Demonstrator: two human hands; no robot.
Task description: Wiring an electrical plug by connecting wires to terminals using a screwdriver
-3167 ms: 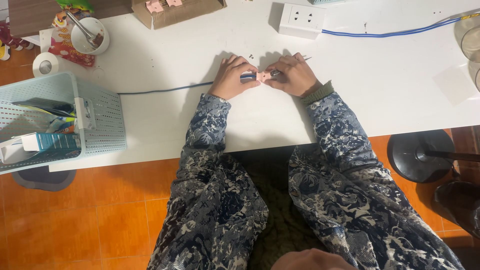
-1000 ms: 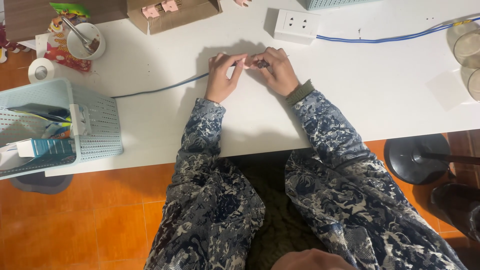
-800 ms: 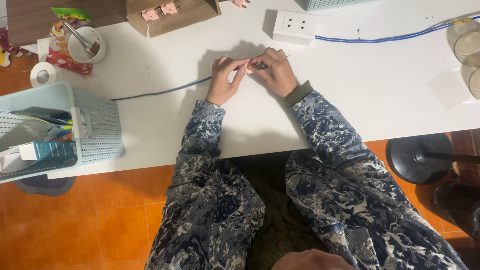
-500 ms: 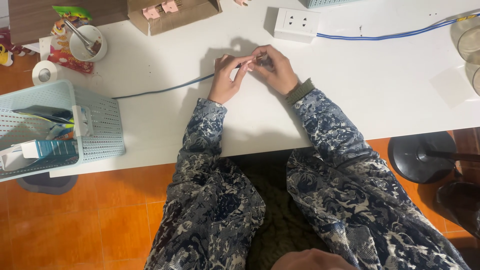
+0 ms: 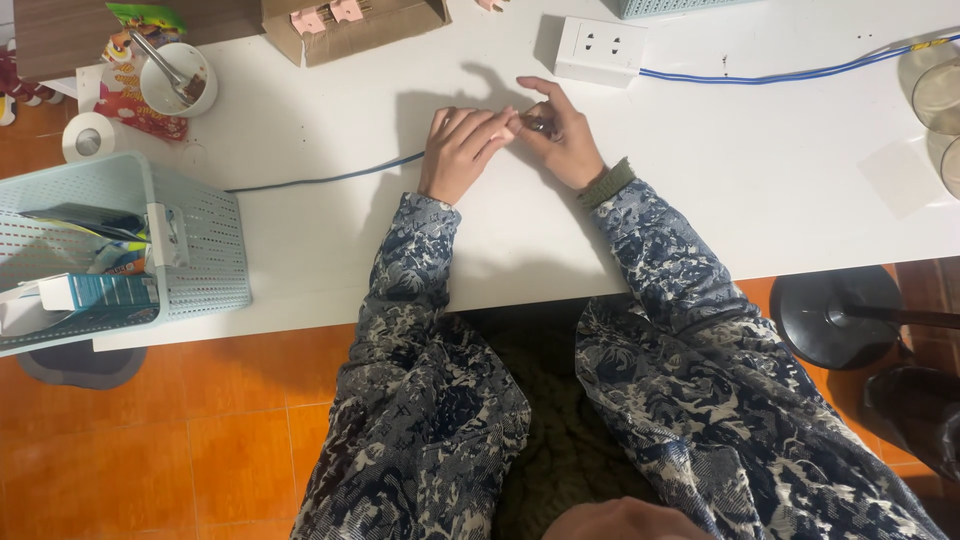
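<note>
step: working on cable point(image 5: 330, 180) end by socket point(image 5: 598, 50) | left hand point(image 5: 462, 152), right hand point(image 5: 560, 140) pinching it | next: steady small pinch

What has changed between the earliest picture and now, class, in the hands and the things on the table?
Both hands, left hand and right hand, have shifted away from the table edge toward the white power strip, staying together around a small part that is too small to identify. The blue cable still runs to the left hand. The basket, bowl and cardboard box stayed put.
</note>
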